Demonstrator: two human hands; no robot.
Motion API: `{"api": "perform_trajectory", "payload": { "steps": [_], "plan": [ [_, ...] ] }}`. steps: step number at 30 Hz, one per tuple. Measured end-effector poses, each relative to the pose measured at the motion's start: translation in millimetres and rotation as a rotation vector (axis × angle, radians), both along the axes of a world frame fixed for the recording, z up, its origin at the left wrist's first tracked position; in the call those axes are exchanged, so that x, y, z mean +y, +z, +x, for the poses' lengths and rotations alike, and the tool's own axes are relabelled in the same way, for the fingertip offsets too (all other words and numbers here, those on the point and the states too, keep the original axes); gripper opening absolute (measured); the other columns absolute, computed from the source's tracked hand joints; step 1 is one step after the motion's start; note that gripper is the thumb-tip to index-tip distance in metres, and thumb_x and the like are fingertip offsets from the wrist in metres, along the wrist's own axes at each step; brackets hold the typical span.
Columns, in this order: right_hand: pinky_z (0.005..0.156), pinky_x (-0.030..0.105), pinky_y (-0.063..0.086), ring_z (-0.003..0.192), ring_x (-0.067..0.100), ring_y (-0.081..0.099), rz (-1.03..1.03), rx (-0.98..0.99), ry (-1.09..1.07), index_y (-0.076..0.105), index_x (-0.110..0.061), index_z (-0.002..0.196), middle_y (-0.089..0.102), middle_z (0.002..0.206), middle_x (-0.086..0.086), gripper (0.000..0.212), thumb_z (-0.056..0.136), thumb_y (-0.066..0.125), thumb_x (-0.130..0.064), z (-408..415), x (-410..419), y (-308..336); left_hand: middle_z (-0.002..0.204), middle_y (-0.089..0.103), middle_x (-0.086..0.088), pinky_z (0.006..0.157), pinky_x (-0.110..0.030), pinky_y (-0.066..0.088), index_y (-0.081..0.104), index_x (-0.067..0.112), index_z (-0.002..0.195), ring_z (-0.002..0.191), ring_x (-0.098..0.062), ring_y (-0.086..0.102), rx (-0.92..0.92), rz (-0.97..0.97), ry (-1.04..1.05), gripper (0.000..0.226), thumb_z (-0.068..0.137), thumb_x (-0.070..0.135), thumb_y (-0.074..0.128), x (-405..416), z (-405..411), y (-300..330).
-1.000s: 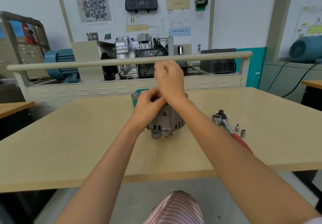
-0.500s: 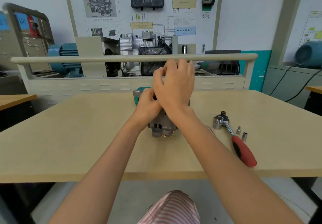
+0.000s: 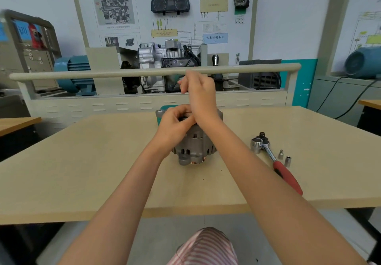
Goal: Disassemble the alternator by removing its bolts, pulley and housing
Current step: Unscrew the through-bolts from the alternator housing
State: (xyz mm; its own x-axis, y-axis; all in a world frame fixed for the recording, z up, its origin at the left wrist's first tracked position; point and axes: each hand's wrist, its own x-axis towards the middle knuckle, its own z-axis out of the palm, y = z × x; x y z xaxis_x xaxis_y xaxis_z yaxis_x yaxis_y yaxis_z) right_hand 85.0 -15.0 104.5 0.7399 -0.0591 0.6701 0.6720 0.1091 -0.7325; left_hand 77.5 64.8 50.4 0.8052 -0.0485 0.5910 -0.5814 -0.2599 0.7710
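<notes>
At centre frame my left hand (image 3: 175,124) curls its grip on top of the one grey cast-metal alternator (image 3: 193,145) standing on the beige tabletop (image 3: 82,161); the right hand (image 3: 199,93), raised above, looks loosely curled (whether it holds anything, I cannot tell). I judge a top fastener is being hand-loosened; next comes lifting it clear. At right: one red-handled ratchet (image 3: 276,161), two small sockets (image 3: 284,157).
</notes>
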Motion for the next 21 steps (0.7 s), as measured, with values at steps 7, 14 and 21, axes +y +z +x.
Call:
{"api": "perform_trajectory", "payload": {
  "steps": [7,14,21],
  "plan": [
    [0.116,0.038,0.012,0.103,0.025,0.046,-0.599,-0.183,-0.95,0.057,-0.007,0.094,0.052,0.096,0.007,0.021,0.085,0.048,-0.025,0.4,3.1,-18.5,0.046,0.058,0.017,0.042,-0.008,0.037,0.057,0.018,0.066,0.046,0.008,0.053,0.027,-0.012,0.068,0.033,0.083,-0.01,0.052,-3.3,1.2,1.1],
    [0.065,0.033,0.032,0.067,0.017,0.04,-0.102,-0.028,-0.198,0.037,-0.014,0.05,0.039,0.061,0.0,0.04,0.089,0.044,-0.009,4.6,-2.2,1.3,0.059,0.065,0.018,0.049,-0.005,0.039,0.064,0.031,0.072,0.059,0.008,0.059,-0.016,0.018,0.026,0.03,0.087,0.006,0.059,-3.8,-1.8,0.9],
    [0.079,0.027,0.048,0.062,0.01,0.054,0.185,0.169,0.297,0.044,-0.013,0.043,0.052,0.053,-0.001,0.053,0.095,0.034,-0.013,12.2,-12.0,7.1,0.064,0.065,0.016,0.059,-0.009,0.044,0.064,0.027,0.081,0.066,0.006,0.06,0.0,-0.008,0.048,0.017,0.087,0.011,0.064,-4.6,2.3,0.3]
  ]
}}
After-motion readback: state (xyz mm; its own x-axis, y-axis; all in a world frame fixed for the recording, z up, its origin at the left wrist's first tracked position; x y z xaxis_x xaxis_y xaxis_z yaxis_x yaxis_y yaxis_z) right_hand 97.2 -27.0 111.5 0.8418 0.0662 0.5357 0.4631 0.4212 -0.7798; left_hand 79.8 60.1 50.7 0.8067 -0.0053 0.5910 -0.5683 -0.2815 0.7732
